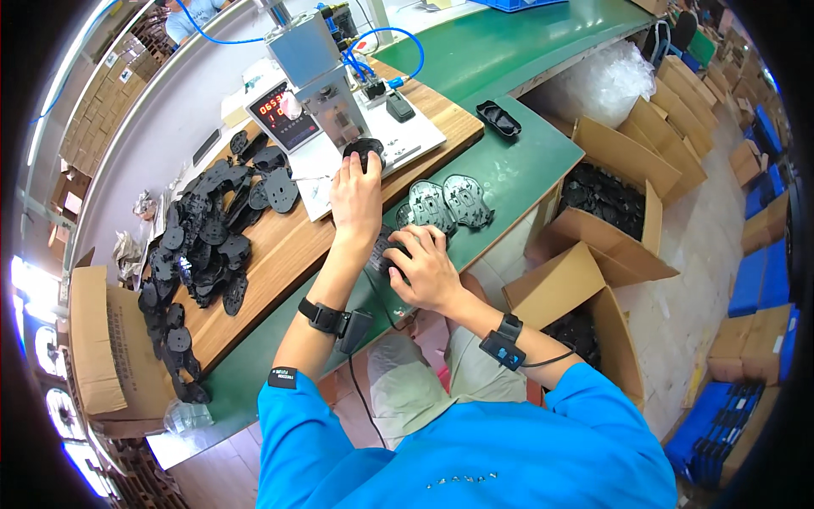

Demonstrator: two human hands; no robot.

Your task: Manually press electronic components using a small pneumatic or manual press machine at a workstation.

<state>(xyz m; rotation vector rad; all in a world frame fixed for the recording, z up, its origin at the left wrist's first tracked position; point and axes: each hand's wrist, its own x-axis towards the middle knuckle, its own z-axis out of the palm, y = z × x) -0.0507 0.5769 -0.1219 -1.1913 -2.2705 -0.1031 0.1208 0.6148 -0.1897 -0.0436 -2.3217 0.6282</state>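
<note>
My left hand point(356, 195) reaches forward to a small bench press point(315, 59). Its fingers are closed on a black plastic part point(364, 149) beneath the press head. Closer to me, my right hand point(426, 270) curls its fingers over another black plastic part point(383, 248) on the green bench, whose far side shows past the fingers. Just beyond that hand lie flat, dark-grey moulded plates point(465, 200) with holes and ribs. A hollow black oval part point(498, 120) rests farther right.
Loose black parts form a heap point(203, 229) on the wooden board point(270, 265) at left. A display box point(284, 117) and blue air hoses point(421, 58) adjoin the press. Open cartons of black parts point(600, 199) stand right of the bench; another carton point(106, 348) is at left.
</note>
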